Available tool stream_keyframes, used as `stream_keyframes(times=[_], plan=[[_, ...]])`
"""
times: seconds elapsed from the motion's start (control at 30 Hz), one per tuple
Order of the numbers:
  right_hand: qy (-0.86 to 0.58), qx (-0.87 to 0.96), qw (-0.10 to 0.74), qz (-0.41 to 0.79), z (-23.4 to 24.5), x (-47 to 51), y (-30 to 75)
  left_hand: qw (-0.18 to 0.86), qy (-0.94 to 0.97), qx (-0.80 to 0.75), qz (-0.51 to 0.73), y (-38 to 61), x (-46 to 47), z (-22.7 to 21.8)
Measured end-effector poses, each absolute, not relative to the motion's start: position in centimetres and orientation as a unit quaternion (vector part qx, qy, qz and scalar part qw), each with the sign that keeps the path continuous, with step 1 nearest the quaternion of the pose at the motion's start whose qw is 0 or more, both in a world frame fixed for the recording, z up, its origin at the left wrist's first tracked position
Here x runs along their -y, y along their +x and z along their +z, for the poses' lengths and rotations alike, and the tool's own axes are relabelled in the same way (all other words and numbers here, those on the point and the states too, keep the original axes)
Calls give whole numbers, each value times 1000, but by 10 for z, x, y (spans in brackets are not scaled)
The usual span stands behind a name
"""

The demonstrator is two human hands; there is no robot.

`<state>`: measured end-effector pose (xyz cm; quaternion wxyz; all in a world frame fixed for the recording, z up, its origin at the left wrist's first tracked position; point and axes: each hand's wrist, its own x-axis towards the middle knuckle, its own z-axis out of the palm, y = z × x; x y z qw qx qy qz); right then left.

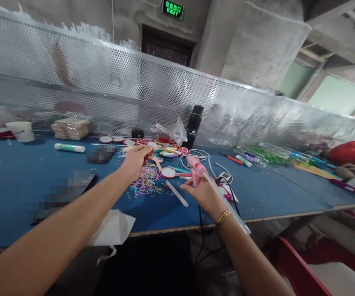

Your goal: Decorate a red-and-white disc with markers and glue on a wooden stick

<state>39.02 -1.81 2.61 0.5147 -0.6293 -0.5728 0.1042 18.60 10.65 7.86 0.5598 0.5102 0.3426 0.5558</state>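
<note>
My left hand (136, 161) is closed in a pinch on a flat wooden stick (157, 163), held tilted above the worktop. Below it lies a heap of small coloured plastic clips (145, 183). My right hand (206, 195) is wrapped around a pink hot glue gun (197, 167) whose nozzle points away from me. A long translucent glue stick (231, 209) runs out of its back, over my wrist. Between the hands a round white piece with a red rim (167, 173) lies close to the wooden stick's lower end. Nearer me is a whitish stick (177, 194) on the table.
A black bottle (194, 126) stands against the perforated metal screen (109, 74). Several red-rimmed discs and markers lie before it. On the left of the blue table (8, 185) are a paper cup (21, 131), stacked wooden pieces (70, 128) and a glue tube (69, 148). Cables hang over the front edge.
</note>
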Motion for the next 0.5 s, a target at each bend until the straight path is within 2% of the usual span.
stream_keyframes(times=[0.13, 0.33, 0.5], plan=[[-687, 598, 409, 55, 16, 29, 383, 561, 488, -348, 571, 184, -105, 82], [-689, 635, 349, 19, 2, 28, 372, 560, 456, -328, 610, 176, -112, 83], [-721, 630, 287, -38, 33, 14, 378, 553, 424, -327, 638, 175, -113, 84]])
